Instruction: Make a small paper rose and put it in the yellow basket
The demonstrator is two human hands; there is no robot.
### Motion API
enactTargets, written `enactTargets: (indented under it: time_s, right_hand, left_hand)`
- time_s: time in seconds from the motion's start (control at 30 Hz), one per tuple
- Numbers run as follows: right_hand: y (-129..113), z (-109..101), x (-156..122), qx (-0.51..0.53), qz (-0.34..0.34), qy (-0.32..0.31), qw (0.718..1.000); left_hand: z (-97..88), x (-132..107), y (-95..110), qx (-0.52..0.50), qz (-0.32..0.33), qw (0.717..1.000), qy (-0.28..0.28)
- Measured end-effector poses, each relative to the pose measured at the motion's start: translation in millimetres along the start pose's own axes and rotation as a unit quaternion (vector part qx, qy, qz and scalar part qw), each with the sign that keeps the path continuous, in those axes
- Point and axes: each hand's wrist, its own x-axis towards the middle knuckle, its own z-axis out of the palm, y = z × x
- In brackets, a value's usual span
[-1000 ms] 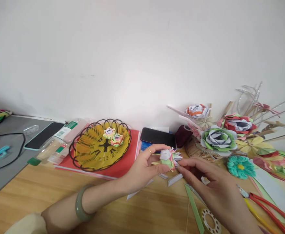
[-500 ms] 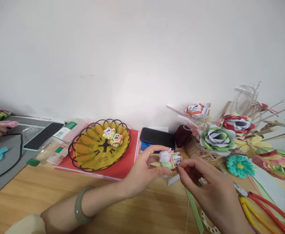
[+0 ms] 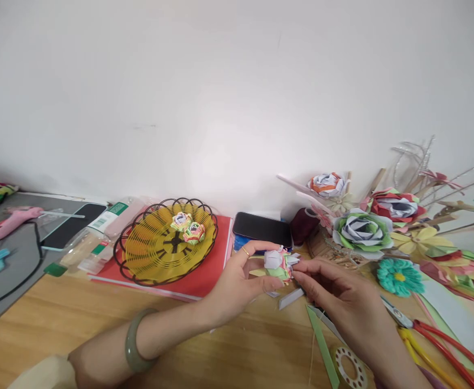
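Between my two hands is a small folded-paper flower [image 3: 276,261] in white, green and pink. My left hand [image 3: 248,275] wraps thumb and fingers around its left side; a ring and a green bangle [image 3: 136,340] show on that arm. The fingertips of my right hand [image 3: 338,294] pinch the flower's right edge, and part of that edge is hidden by them. Below the flower, a folded white paper strip [image 3: 291,298] lies on the wooden table [image 3: 237,346]. A green paper strip [image 3: 321,343] and a roll of tape [image 3: 349,368] lie under my right wrist.
A yellow woven basket [image 3: 139,254] holding two small paper flowers [image 3: 188,227] sits on red paper [image 3: 216,270]. Behind my hands lies a black phone [image 3: 262,229]. Paper flowers [image 3: 362,232] and red-handled pliers [image 3: 443,340] are at right; a pink glue gun [image 3: 13,222] is at far left.
My right hand has shifted slightly and pinches closer on the flower, uncovering the tape roll. At far left, another person's hand has gone and the pink glue gun lies on the grey mat.
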Motion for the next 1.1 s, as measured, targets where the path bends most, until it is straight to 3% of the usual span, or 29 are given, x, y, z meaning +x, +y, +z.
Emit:
enactTargets:
  time_s: [0.5,0.8,1.1]
  right_hand:
    - [-11,-4,4,0.103,0.077,-0.06,0.99]
    - [-4,-3,2,-0.017,-0.033,-0.023,0.999]
    - [-8,-6,2,0.026,0.014,-0.076,0.997]
  left_hand:
    - [0.8,2,3,-0.011,-0.035,0.999,-0.002]
    - [-0.5,2,3,-0.002,-0.039,0.999,-0.011]
    - [-1.9,2,4,0.004,-0.041,0.999,-0.015]
